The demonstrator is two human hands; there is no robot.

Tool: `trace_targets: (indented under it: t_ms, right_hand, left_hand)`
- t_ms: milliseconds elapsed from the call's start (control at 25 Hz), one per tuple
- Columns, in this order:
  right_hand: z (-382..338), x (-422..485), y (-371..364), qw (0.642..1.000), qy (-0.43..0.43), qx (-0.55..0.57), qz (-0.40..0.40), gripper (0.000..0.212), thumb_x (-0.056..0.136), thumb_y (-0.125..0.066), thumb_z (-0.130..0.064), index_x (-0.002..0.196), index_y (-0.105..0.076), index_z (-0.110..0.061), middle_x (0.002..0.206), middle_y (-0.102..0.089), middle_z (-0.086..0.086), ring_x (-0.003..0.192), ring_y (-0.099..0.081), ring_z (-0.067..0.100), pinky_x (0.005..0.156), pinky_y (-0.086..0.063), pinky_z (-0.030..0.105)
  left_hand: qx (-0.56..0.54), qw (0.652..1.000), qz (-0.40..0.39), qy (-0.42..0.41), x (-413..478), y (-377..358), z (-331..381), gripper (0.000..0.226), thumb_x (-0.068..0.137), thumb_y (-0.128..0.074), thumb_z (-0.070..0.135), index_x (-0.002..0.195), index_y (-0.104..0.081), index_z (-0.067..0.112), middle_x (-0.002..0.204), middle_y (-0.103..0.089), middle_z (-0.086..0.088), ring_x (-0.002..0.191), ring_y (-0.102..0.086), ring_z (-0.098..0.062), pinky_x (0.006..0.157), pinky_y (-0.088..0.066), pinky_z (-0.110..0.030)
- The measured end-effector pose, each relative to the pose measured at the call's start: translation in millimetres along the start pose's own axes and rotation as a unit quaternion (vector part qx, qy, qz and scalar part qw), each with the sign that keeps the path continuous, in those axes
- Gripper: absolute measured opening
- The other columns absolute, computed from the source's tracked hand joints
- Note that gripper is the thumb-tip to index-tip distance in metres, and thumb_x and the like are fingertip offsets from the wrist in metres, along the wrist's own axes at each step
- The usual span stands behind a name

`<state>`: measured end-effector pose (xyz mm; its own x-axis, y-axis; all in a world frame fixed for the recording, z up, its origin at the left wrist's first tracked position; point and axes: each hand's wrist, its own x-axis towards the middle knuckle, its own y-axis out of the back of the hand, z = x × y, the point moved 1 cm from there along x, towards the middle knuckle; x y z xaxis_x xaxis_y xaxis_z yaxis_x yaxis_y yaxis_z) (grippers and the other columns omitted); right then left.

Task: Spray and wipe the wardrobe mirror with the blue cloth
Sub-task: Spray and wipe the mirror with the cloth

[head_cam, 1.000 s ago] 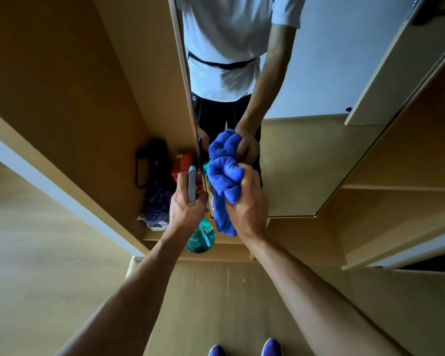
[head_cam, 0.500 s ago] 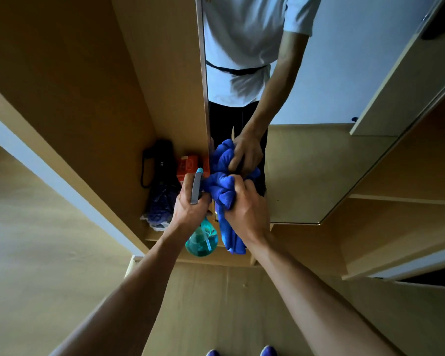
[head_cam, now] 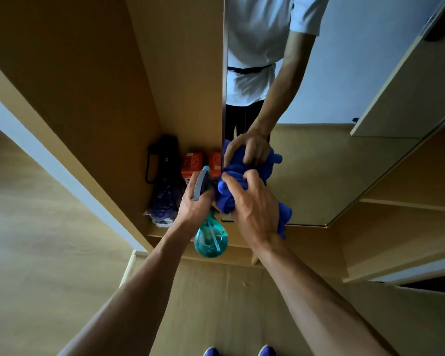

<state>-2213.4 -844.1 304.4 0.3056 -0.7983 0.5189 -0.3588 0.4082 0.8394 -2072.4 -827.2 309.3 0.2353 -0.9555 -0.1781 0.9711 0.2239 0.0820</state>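
Against the lower left corner of the wardrobe mirror (head_cam: 332,170), the right hand (head_cam: 254,209) curls its fingers round the bunched blue cloth (head_cam: 225,199), pressing it to the glass. Just beside, the left hand (head_cam: 194,205) grips the spray bottle (head_cam: 211,240) by its neck. A flatter cloth and overlapping strokes along the edge would likely wipe cleaner.

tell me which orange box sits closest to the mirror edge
The orange box nearest the blue cloth, against the mirror edge; the other box stands beside the black object.

Orange boxes (head_cam: 192,161) and a dark bundle (head_cam: 165,176) block the left; the mirror (head_cam: 332,170) stretches free rightward.
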Motion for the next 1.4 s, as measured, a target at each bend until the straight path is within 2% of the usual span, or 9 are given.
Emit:
trace_targets:
  t_ms: [160,280,360,480,680,800,1000,1240,1400]
  right_hand:
    - [5,-14,-26,0.997,-0.008,-0.028,-0.066,0.055,0.076,-0.082,-0.026,0.124,-0.056,-0.024,0.099,-0.048,0.007,0.075,-0.054,0.020,0.057,-0.046,0.031]
    - [6,-13,-25,0.996,-0.005,-0.012,-0.083,0.048,0.080,-0.078,-0.025,0.123,-0.057,-0.023,0.098,-0.047,0.006,0.075,-0.054,0.021,0.055,-0.043,0.030]
    - [10,-9,-13,0.998,0.003,-0.005,-0.062,0.043,0.083,-0.073,-0.021,0.124,-0.059,-0.023,0.098,-0.047,0.005,0.076,-0.053,0.021,0.055,-0.047,0.031]
    - [13,5,9,1.000,0.015,-0.011,-0.010,0.050,0.081,-0.072,-0.016,0.130,-0.060,-0.021,0.099,-0.049,0.007,0.078,-0.053,0.022,0.058,-0.049,0.034]
    - [11,7,5,0.997,0.066,-0.043,-0.017,0.050,0.085,-0.070,-0.013,0.133,-0.056,-0.019,0.100,-0.048,0.010,0.079,-0.052,0.024,0.062,-0.051,0.040]
    - [17,-5,-16,0.993,0.091,-0.062,-0.049,0.040,0.090,-0.067,-0.018,0.129,-0.056,-0.019,0.099,-0.048,0.010,0.076,-0.051,0.024,0.061,-0.051,0.040]
    - [25,-22,-48,0.976,0.119,-0.136,-0.122,0.052,0.077,-0.079,-0.028,0.126,-0.059,-0.025,0.094,-0.048,0.007,0.072,-0.051,0.023,0.058,-0.044,0.036]
    - [34,-14,-29,0.985,0.113,-0.079,-0.107,0.041,0.088,-0.071,-0.019,0.126,-0.057,-0.021,0.099,-0.048,0.008,0.077,-0.052,0.024,0.061,-0.049,0.038]
    - [45,1,1,0.992,0.103,-0.048,-0.060,0.053,0.081,-0.070,-0.008,0.132,-0.057,-0.015,0.105,-0.051,0.012,0.083,-0.055,0.029,0.063,-0.050,0.042]
  left_hand:
    - [0.024,1.000,-0.011,0.012,4,3,0,0.039,0.075,-0.057,0.025,0.091,-0.057,0.061,0.101,-0.065,-0.013,0.075,-0.065,-0.023,0.063,-0.059,-0.041]
    - [0.070,0.998,-0.004,-0.005,6,3,-3,0.029,0.078,-0.056,0.027,0.094,-0.056,0.051,0.102,-0.065,-0.017,0.075,-0.066,-0.028,0.070,-0.060,-0.054]
    - [0.079,0.997,-0.008,-0.016,6,1,-8,0.028,0.079,-0.055,0.028,0.106,-0.055,0.036,0.099,-0.065,-0.018,0.073,-0.067,-0.032,0.068,-0.061,-0.054]
    - [0.078,0.997,-0.004,-0.019,4,-4,-13,0.033,0.079,-0.053,0.026,0.111,-0.054,0.032,0.099,-0.065,-0.018,0.075,-0.067,-0.041,0.067,-0.062,-0.053]
    - [0.031,0.999,0.007,0.005,6,-4,-13,0.031,0.083,-0.055,0.029,0.112,-0.057,0.040,0.096,-0.066,-0.007,0.073,-0.066,-0.019,0.067,-0.058,-0.038]
    - [0.039,0.999,0.005,-0.017,12,-3,-15,0.023,0.091,-0.056,0.013,0.112,-0.057,0.024,0.089,-0.062,-0.006,0.065,-0.063,-0.009,0.056,-0.053,-0.024]
    - [0.027,0.999,0.004,-0.036,15,-7,-31,0.027,0.078,-0.057,0.022,0.105,-0.056,0.026,0.095,-0.060,-0.024,0.072,-0.060,-0.030,0.064,-0.056,-0.047]
    - [0.038,0.999,0.005,-0.011,7,-13,-37,0.028,0.090,-0.055,0.007,0.113,-0.053,0.023,0.092,-0.060,-0.008,0.071,-0.063,-0.026,0.067,-0.060,-0.047]
    - [0.061,0.998,0.018,0.006,5,-16,-37,0.033,0.094,-0.054,0.005,0.114,-0.050,0.032,0.091,-0.057,-0.005,0.071,-0.060,-0.023,0.069,-0.059,-0.047]
